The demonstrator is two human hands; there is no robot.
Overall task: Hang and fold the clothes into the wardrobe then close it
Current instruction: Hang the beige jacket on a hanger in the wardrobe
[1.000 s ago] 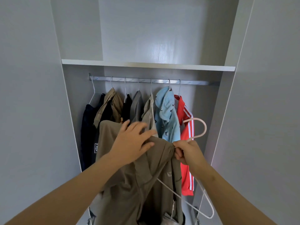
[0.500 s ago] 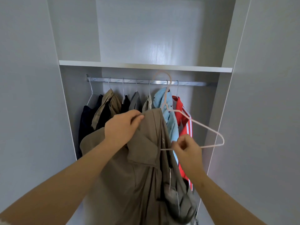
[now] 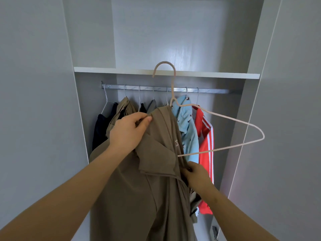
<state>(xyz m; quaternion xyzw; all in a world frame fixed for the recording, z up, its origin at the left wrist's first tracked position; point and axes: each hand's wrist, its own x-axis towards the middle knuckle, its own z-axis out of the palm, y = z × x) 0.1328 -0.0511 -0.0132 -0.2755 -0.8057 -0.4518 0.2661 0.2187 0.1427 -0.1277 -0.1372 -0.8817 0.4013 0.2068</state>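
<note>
Given left hand (image 3: 128, 133) grip on collar of khaki shirt (image 3: 156, 185), held up before the rail (image 3: 217, 91) and only half on the hanger (image 3: 225, 119), and right hand (image 3: 196, 176) pinch on its front edge: work hanger's free arm into the empty shoulder, then hook on.

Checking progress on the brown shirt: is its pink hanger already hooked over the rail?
No, the hanger in the brown shirt has its hook raised in front of the shelf, above the rail, not over it.

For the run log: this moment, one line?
step: threading hanger into brown shirt | left hand: grips shirt top | right hand: pinches shirt | hanger: off rail
</note>
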